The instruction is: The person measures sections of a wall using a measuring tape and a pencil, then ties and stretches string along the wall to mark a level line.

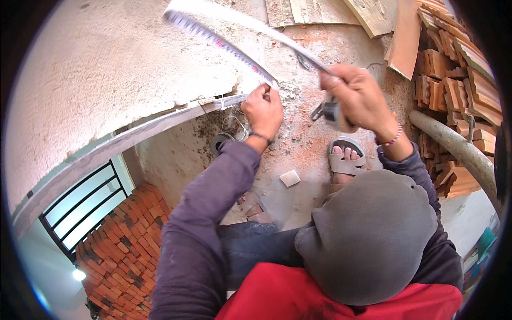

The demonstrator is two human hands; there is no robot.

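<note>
A steel measuring tape (223,45) with white blade is drawn out in a long bent loop toward the upper left, partly blurred. My left hand (263,109) pinches the blade beside the edge of a pale slab (117,64). My right hand (360,96), blurred, grips the tape's dark case (334,114) to the right, with the blade running up from it. A thin white cord (237,120) and a round dark object (221,143) lie just below my left hand.
Stacked terracotta tiles (453,80) and a pale pipe (448,136) stand right, boards (320,10) at top. Down left are a brick pile (120,248) and a barred opening (80,202). A sandalled foot (345,160), grey cap (365,234) and red fabric (256,296) fill lower areas.
</note>
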